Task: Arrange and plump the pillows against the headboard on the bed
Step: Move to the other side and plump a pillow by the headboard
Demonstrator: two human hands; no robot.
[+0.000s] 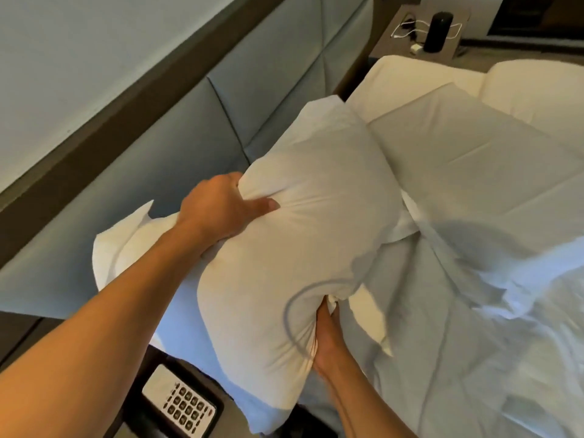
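A large white pillow (300,235) is held up in the middle of the view, above the bed. My left hand (218,207) pinches its left edge, thumb pressed into the fabric. My right hand (328,339) clutches its lower right edge from beneath. Behind my left arm a second white pillow (126,245) leans on the grey padded headboard (196,128). Two more white pillows lie further along the headboard: one (407,83) in the middle, another (537,86) at the far right.
A rumpled white duvet (480,248) covers the bed at the right. A telephone keypad (183,403) sits on the dark nightstand below. The far nightstand (420,33) holds a black cylinder (437,31) and white cables.
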